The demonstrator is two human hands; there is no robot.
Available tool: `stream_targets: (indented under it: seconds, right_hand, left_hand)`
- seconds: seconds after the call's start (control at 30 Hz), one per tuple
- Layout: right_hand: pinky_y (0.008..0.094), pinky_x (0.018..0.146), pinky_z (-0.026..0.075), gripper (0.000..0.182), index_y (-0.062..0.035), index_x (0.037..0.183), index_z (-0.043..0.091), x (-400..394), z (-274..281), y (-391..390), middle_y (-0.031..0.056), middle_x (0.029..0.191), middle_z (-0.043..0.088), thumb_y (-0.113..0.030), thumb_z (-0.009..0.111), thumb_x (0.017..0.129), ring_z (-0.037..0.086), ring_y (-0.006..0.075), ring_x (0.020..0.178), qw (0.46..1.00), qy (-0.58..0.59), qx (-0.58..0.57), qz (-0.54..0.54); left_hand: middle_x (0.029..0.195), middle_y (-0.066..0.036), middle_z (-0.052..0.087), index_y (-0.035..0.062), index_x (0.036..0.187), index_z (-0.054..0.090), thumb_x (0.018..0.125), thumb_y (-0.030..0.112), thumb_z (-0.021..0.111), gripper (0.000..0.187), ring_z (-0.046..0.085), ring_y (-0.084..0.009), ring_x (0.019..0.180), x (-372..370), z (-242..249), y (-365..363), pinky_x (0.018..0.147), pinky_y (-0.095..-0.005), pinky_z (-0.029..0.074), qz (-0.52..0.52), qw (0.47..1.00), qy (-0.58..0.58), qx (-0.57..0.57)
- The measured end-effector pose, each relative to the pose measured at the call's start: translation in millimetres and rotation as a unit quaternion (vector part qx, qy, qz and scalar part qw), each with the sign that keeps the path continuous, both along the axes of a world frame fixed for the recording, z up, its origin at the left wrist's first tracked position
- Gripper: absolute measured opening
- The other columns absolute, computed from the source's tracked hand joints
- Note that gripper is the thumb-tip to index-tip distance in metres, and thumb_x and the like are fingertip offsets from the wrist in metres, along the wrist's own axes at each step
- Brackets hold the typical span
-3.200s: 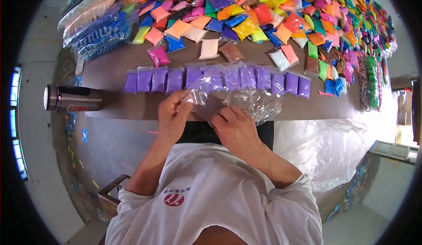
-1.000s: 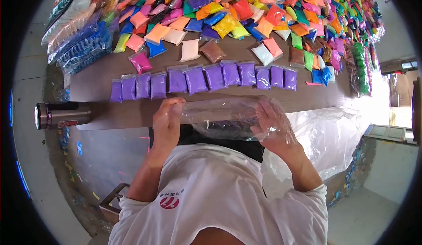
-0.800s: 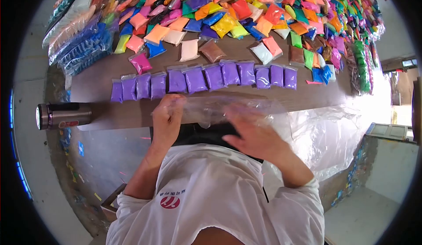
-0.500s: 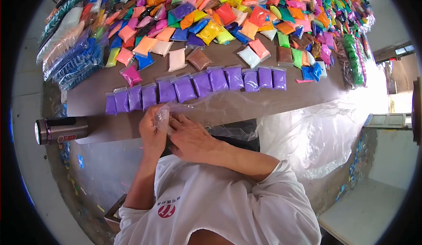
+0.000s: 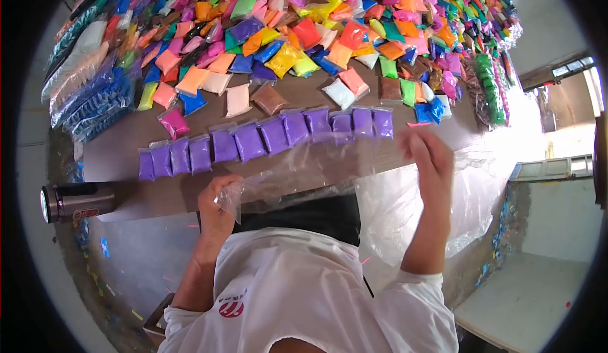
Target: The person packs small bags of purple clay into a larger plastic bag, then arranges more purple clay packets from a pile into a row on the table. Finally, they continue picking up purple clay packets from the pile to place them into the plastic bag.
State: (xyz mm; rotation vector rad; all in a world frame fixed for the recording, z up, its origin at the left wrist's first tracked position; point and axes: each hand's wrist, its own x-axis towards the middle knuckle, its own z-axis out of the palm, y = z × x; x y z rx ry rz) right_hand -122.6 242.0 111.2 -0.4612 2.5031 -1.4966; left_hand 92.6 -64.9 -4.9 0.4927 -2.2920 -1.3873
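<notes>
My left hand [image 5: 217, 208] is closed on the gathered end of a long clear plastic bag [image 5: 285, 172], near the table's front edge. The film stretches right from it, over the table edge and below the row of purple packets [image 5: 259, 139]. My right hand [image 5: 429, 153] is raised to the right of the row, fingers bent together and slightly blurred. Whether the film's far end reaches those fingers, I cannot make out. The purple packets lie side by side in a slanting line, and the film overlaps the lower edges of some.
A big heap of small colourful packets [image 5: 304, 30] covers the table's back. Long filled bags stand at the left [image 5: 95, 103] and right [image 5: 486, 90]. A metal flask [image 5: 76, 201] lies at the left table edge. Clear plastic sheeting [image 5: 405, 210] hangs at the front right.
My right hand has moved away from my left, up and to the right. The clear bag now spreads out lengthwise to the right. My left hand still grips its end, slightly lower.
</notes>
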Motion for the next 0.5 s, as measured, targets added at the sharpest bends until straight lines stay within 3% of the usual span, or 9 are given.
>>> stream_targets:
  seconds: [0.07, 0.17, 0.27, 0.37, 0.5]
  right_hand:
    - [0.0377, 0.071, 0.052, 0.046, 0.0023, 0.118, 0.062, -41.2, -56.2, 5.8, 0.0127, 0.095, 0.071, -0.034, 0.070, 0.091, 0.067, 0.0253, 0.079, 0.989, 0.112, 0.066, -0.071]
    - [0.0343, 0.069, 0.051, 0.048, 0.0011, 0.118, 0.061, -70.6, -109.4, 12.2, 0.0131, 0.085, 0.070, -0.032, 0.074, 0.086, 0.066, 0.0214, 0.075, 0.937, 0.203, 0.278, -0.062]
    - [0.0328, 0.068, 0.050, 0.046, 0.0014, 0.112, 0.063, -70.5, -101.5, -2.3, 0.0131, 0.083, 0.069, -0.031, 0.077, 0.082, 0.065, 0.0188, 0.073, 0.965, 0.102, 0.233, -0.063]
    - [0.0335, 0.066, 0.049, 0.041, 0.0013, 0.104, 0.065, -73.2, -93.8, -3.3, 0.0080, 0.080, 0.068, -0.032, 0.077, 0.083, 0.063, 0.0171, 0.068, 0.984, 0.012, 0.175, -0.013]
    - [0.0285, 0.060, 0.044, 0.031, -0.0003, 0.098, 0.067, -75.8, -84.8, 3.3, 0.0002, 0.080, 0.065, -0.029, 0.075, 0.087, 0.056, 0.0104, 0.065, 0.996, -0.082, 0.006, -0.026]
  left_hand:
    - [0.093, -0.008, 0.070, -0.0009, 0.101, 0.067, 0.091, 0.003, 0.063, 0.011, 0.064, -0.0129, 0.088, -1.4, 7.0, 2.6, 0.081, -0.0276, 0.050, -0.022, 1.000, 0.002, 0.004]
    - [0.092, -0.008, 0.070, -0.0016, 0.102, 0.067, 0.091, 0.002, 0.063, 0.012, 0.063, -0.0125, 0.088, -0.7, 8.3, 4.1, 0.080, -0.0272, 0.050, -0.027, 0.999, 0.008, 0.036]
    - [0.092, -0.007, 0.069, -0.0019, 0.102, 0.067, 0.092, 0.003, 0.063, 0.012, 0.063, -0.0121, 0.087, 1.8, 10.9, 4.4, 0.079, -0.0270, 0.049, -0.016, 0.998, 0.001, 0.060]
    - [0.090, -0.007, 0.069, -0.0021, 0.101, 0.067, 0.094, 0.006, 0.063, 0.012, 0.063, -0.0122, 0.084, 1.3, 9.7, 3.5, 0.077, -0.0271, 0.049, -0.005, 0.998, 0.003, 0.070]
    - [0.087, -0.008, 0.069, -0.0023, 0.100, 0.067, 0.096, 0.012, 0.062, 0.016, 0.064, -0.0131, 0.081, -1.8, 12.7, -2.1, 0.074, -0.0277, 0.050, -0.002, 0.998, -0.003, 0.070]
